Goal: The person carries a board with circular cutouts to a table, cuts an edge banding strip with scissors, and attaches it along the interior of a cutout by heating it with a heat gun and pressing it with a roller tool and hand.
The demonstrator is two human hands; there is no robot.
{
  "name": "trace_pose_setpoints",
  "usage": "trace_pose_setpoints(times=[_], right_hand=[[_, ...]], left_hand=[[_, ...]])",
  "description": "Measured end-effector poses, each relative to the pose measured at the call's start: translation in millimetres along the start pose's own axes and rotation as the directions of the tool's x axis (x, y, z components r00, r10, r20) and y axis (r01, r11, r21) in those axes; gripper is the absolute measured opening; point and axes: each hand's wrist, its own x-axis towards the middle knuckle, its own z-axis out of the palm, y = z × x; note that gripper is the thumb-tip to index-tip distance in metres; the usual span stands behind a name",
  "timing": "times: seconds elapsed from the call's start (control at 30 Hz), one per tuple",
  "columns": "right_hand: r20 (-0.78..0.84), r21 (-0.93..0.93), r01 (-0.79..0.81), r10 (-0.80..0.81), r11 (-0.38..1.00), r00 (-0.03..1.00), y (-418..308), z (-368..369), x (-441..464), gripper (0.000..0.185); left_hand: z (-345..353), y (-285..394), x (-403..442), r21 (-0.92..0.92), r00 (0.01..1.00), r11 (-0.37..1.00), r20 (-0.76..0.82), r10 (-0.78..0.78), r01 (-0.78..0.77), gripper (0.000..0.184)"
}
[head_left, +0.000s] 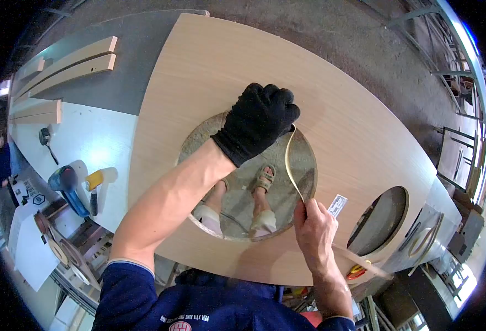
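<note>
My left hand (262, 118), in a black knitted glove, is curled into a fist at the far rim of a large round hole in a pale wood-grain panel (215, 60). A thin, light edge banding strip (290, 160) runs from under its fingers, bowing across the right side of the hole. My bare right hand (315, 226) pinches this strip near the hole's lower right rim. The strip's tail trails past the wrist toward the lower right. A small printed label (337, 205) lies on the panel beside my right hand.
A second round hole (378, 220) opens at the panel's right. Red-and-yellow handled pliers or snips (357, 270) lie near its front edge. At left are a blue tool (69, 190), a yellow-headed brush (94, 185), a tape measure (45, 137) and curved wooden pieces (77, 74).
</note>
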Motion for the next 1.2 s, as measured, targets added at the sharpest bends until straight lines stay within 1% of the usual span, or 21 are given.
trace_pose_setpoints(times=[0.07, 0.17, 0.27, 0.37, 0.47, 0.57, 0.67, 0.77, 0.8, 0.9, 1.0, 1.07, 1.2], right_hand=[[0.021, 0.036, -0.035, 0.035, 0.999, 0.999, -3, 2, -4, 0.023], [-0.064, 0.087, 0.052, -0.047, 0.995, 0.997, 6, 3, -5, 0.025], [-0.099, 0.056, 0.063, -0.057, 0.996, 0.993, 11, -1, -6, 0.02], [-0.074, 0.159, -0.031, 0.044, 0.987, 0.996, 11, 3, -11, 0.017], [-0.042, 0.169, -0.011, 0.019, 0.986, 0.999, 8, 10, -7, 0.015], [-0.06, 0.216, -0.03, 0.044, 0.976, 0.997, 6, 13, -4, 0.012], [-0.099, 0.272, -0.077, 0.107, 0.959, 0.989, 9, 14, -3, 0.014], [-0.097, 0.319, -0.142, 0.181, 0.937, 0.979, 10, 10, 2, 0.017], [-0.094, 0.315, -0.152, 0.19, 0.937, 0.977, 12, 9, 3, 0.017], [-0.128, 0.296, -0.134, 0.179, 0.946, 0.975, 12, 11, 5, 0.02], [-0.125, 0.277, -0.143, 0.184, 0.95, 0.975, 11, 13, 5, 0.02], [-0.098, 0.251, -0.171, 0.201, 0.953, 0.975, 10, 12, 6, 0.02], [-0.084, 0.306, -0.186, 0.222, 0.934, 0.971, 4, 15, 7, 0.02]], left_hand=[[1, -2, -2, -0.015, 0.998, 0.999, -0.053, 0.028, -0.029, 0.034], [-5, 0, 2, 0.021, 0.999, 1.0, 0.035, 0.012, -0.013, 0.036], [-1, -2, 2, 0.012, 1.0, 1.0, -0.001, 0.023, -0.023, 0.035], [-3, 0, 3, -0.021, 0.999, 1.0, 0.031, -0.021, 0.022, 0.033], [0, -1, 0, -0.042, 1.0, 0.999, -0.017, -0.013, 0.012, 0.032], [-3, -7, -5, -0.034, 0.997, 0.999, -0.075, 0.01, -0.013, 0.033], [-22, -27, -16, -0.1, 0.989, 0.995, -0.139, -0.044, 0.03, 0.032], [-28, -37, -35, -0.124, 0.986, 0.989, -0.138, -0.096, 0.079, 0.032], [-31, -36, -37, -0.077, 0.991, 0.993, -0.084, -0.099, 0.093, 0.033], [-31, -29, -40, -0.084, 0.975, 0.987, -0.168, -0.147, 0.134, 0.036], [-31, -22, -33, -0.051, 0.972, 0.983, -0.151, -0.18, 0.174, 0.04], [-29, -25, -31, -0.044, 0.981, 0.987, -0.113, -0.156, 0.152, 0.043], [-30, -28, -35, 0.021, 0.99, 0.992, -0.074, -0.119, 0.121, 0.046]])
